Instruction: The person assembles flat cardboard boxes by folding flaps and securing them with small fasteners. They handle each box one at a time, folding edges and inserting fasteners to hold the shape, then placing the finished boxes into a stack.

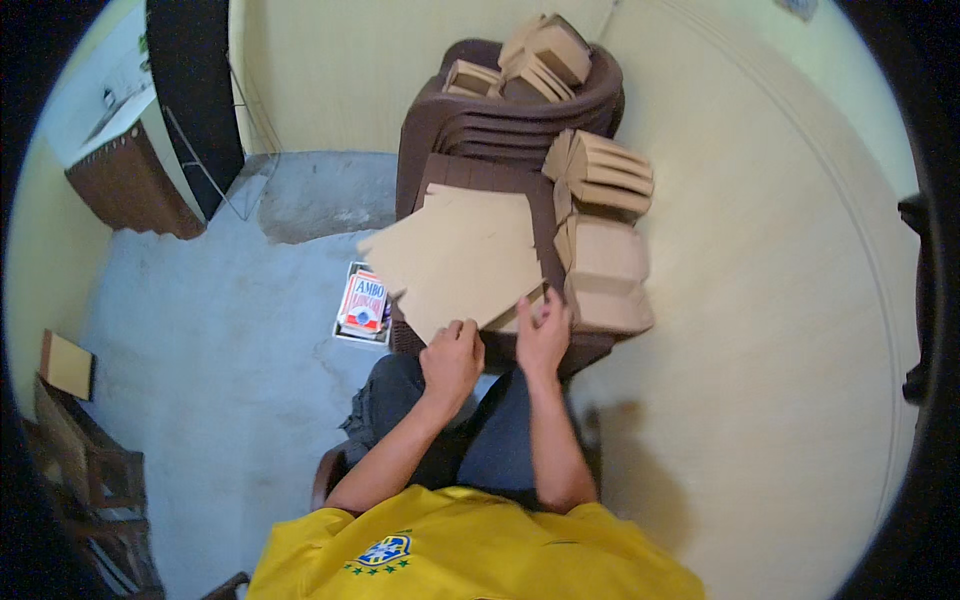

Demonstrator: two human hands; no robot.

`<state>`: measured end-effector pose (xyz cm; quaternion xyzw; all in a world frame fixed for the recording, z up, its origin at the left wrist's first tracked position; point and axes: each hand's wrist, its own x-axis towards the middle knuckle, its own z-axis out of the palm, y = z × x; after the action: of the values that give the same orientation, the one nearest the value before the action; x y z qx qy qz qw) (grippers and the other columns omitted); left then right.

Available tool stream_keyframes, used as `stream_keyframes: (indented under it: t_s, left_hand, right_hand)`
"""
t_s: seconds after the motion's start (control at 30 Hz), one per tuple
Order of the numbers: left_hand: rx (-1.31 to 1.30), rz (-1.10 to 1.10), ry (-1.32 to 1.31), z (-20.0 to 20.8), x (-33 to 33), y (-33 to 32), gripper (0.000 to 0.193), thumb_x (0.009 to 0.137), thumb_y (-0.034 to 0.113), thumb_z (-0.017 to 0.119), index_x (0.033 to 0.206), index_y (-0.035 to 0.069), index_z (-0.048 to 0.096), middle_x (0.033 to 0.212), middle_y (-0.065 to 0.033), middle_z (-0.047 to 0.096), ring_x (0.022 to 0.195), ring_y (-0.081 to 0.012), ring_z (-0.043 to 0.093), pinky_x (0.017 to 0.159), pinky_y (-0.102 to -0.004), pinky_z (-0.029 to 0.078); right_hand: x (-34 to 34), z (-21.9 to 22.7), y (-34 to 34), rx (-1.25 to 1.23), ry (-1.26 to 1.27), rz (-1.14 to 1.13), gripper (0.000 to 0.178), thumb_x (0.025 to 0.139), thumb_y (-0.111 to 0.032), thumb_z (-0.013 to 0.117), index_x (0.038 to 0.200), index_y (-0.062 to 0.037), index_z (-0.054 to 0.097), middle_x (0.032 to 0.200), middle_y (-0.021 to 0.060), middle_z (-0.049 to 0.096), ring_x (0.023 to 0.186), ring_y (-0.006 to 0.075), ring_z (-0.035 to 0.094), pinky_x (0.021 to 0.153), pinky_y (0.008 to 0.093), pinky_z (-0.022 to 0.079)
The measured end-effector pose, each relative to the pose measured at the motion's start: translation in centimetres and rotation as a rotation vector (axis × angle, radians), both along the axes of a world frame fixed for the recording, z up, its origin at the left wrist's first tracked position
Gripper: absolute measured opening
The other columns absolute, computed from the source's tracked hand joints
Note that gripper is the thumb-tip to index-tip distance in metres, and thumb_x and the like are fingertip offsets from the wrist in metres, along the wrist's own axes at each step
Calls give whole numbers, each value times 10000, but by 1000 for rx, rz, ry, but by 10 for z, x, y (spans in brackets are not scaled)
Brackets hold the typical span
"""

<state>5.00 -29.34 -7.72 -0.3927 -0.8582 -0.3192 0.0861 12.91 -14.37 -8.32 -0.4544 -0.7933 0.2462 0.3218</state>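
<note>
A flat brown cardboard sheet (462,255) lies tilted across the seat of a stack of dark brown plastic chairs (480,130). My left hand (452,360) pinches the sheet's near edge at the seat's front. My right hand (543,330) rests on the near right corner of the same sheet, fingers spread over it. Folded cardboard boxes (605,270) are piled on the seat's right side, just beside my right hand.
More folded boxes (540,55) sit on the chair backs. A small box of printed packets (363,303) stands on the grey floor left of the chairs. A wooden frame (90,460) and a brown cabinet (130,180) are at the left. A pale yellow wall is at right.
</note>
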Motion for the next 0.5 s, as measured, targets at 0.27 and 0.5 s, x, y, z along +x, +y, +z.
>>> stream_keyframes:
  t_s: [0.27,0.5]
  left_hand:
    - [159,-156,-598,13,-44,32,361,903,328,740,1113,46,823,930,-217,798,913,-421,783,884,-488,626]
    - [-89,-287,194,-48,-99,47,546,991,326,577,1532,257,605,1650,-100,493,1502,-347,452,1247,-610,323]
  right_hand:
    - [-3,0,62,-637,341,264,524,932,75,581,1456,66,583,1236,199,753,1101,257,740,969,358,566]
    - [-9,18,75,-916,553,288,506,955,-123,582,1438,26,608,1334,158,716,1210,287,682,1067,401,514]
